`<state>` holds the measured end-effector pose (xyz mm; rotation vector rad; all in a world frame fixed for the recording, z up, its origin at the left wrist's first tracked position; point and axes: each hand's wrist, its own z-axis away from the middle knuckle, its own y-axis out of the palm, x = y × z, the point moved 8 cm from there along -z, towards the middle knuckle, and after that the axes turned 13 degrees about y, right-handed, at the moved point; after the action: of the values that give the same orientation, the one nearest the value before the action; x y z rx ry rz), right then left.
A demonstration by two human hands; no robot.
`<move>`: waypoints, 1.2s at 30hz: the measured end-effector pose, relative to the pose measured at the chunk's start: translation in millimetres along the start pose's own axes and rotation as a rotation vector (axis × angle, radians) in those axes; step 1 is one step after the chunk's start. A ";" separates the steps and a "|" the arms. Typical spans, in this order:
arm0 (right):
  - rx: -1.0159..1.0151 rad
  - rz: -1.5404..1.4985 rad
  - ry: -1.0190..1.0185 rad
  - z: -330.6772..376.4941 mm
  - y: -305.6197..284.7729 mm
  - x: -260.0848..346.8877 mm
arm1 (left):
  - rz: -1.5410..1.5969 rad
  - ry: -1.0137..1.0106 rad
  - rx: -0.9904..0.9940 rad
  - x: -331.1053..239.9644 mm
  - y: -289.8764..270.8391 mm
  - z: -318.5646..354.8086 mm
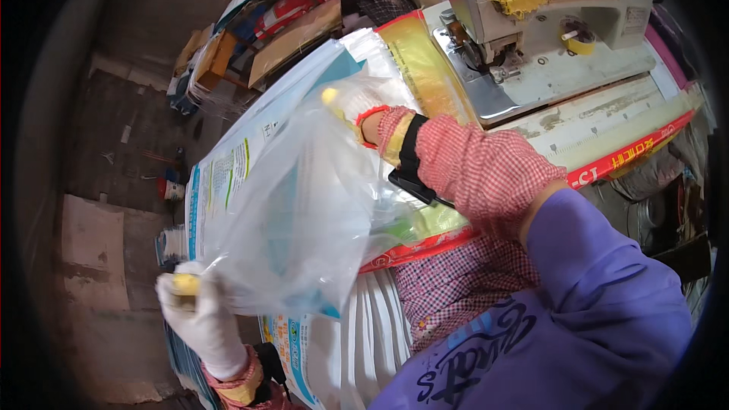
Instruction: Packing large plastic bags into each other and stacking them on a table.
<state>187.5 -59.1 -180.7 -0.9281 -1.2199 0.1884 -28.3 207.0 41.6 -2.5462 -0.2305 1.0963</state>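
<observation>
A clear plastic bag (296, 212) is stretched slantwise between my two hands, above a pile of printed white and blue sacks (228, 171). My left hand (199, 315), in a white glove with yellow wrapping at a finger, is closed on the bag's near-left corner. Farther off and to the right, my right hand (355, 99), gloved and yellow at a fingertip, grips the bag's far edge. The film partly veils its fingers. Checked sleeve covers and dark bands wrap both wrists.
A white sewing machine (547, 26) stands on the table at the far right, near my right forearm. Yellow and red sacking (425, 61) covers the tabletop. More folded white sacks (372, 330) hang by my lap. Boxes (213, 61) sit beyond the pile.
</observation>
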 end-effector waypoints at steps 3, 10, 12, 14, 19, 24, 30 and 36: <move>-0.153 -0.175 -0.223 11.6 -69.6 -37.6 | -0.245 0.041 0.739 -0.2 68.2 37.1; 0.042 -1.266 0.009 71.8 -130.1 -31.6 | 0.015 -0.079 1.826 17.0 138.3 173.7; 0.200 -0.766 -0.041 101.8 -115.9 -12.6 | 0.088 0.029 1.768 0.9 153.2 134.4; 0.208 -0.801 -0.042 113.3 -80.5 -4.9 | -0.090 0.342 1.682 -23.7 179.0 75.3; -0.064 -0.535 -0.619 141.7 -97.2 40.6 | -0.755 1.265 0.672 -72.3 234.5 -55.6; 0.520 -0.214 -0.460 152.7 -61.0 35.1 | -0.701 1.004 1.114 -10.3 292.7 -63.6; 0.604 -0.417 -0.254 152.9 -63.2 0.0 | -0.528 0.400 0.811 48.9 250.7 -113.6; 0.630 -0.302 -0.394 164.4 -16.8 19.6 | -1.334 0.953 0.967 22.5 284.6 -157.8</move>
<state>47.7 25.1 -148.3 -0.1541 -1.5189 0.4964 104.3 -90.0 17.1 -1.2329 -0.7218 -0.4640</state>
